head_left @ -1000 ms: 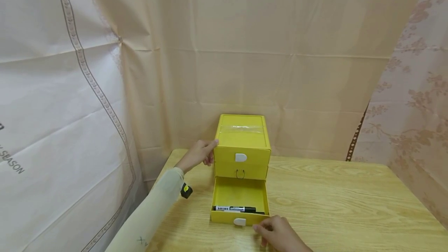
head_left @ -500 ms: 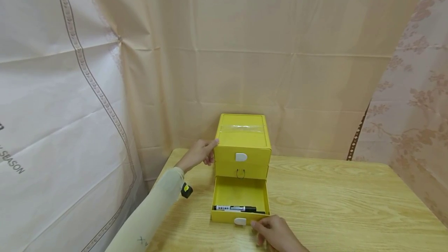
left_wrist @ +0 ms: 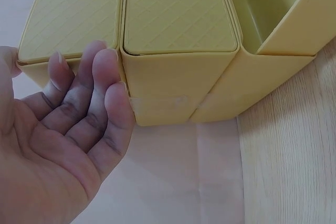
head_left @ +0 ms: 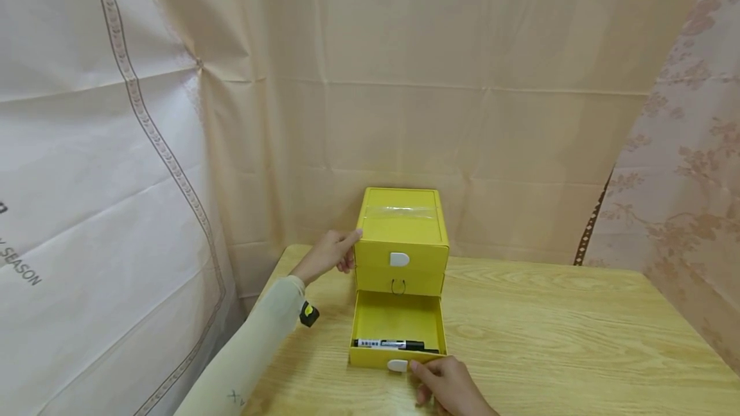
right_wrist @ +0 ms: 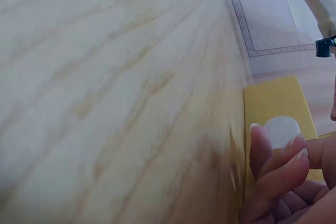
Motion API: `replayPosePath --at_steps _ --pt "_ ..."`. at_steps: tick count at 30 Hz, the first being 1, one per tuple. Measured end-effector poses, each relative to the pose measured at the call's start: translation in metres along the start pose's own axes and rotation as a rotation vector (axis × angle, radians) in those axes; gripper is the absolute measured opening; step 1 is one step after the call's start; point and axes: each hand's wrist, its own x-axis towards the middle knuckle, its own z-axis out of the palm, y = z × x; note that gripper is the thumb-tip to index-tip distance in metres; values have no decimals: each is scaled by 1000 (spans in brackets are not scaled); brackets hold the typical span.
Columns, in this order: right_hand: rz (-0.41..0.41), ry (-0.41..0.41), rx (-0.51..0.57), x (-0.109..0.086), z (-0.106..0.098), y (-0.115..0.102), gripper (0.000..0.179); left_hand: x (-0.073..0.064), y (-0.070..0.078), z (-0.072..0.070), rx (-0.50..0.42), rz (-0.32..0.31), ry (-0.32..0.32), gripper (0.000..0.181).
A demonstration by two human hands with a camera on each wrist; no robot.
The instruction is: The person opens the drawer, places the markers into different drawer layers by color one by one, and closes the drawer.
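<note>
A yellow drawer cabinet (head_left: 400,268) stands on the table, its bottom drawer (head_left: 396,313) pulled out. Two black markers lie along the drawer's front; the upper marker (head_left: 387,344) has a white label. My left hand (head_left: 331,254) rests at the cabinet's upper left front corner, thumb on the top edge. In the left wrist view its loosely bent fingers (left_wrist: 107,72) lie against the side. My right hand (head_left: 453,385) is at the drawer's right front, a fingertip beside the white tab (head_left: 397,365). The right wrist view shows its relaxed fingers (right_wrist: 278,177) before that tab.
The wooden table (head_left: 549,332) extends to the right of the cabinet. A beige cloth (head_left: 399,76) hangs behind, and a white sheet (head_left: 87,178) hangs on the left. A small black device (head_left: 309,314) sits by the left wrist.
My right hand has slid a little to the left along the drawer front, up to the white tab. My left hand, the cabinet and the drawer stay where they were.
</note>
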Motion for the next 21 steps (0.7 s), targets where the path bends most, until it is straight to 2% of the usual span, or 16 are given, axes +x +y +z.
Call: replayPosePath --at_steps 10,21 --pt "9 20 110 5 7 6 45 0 2 -1 11 -16 2 65" --pt "55 -16 216 4 11 1 50 1 2 0 15 -23 4 65"
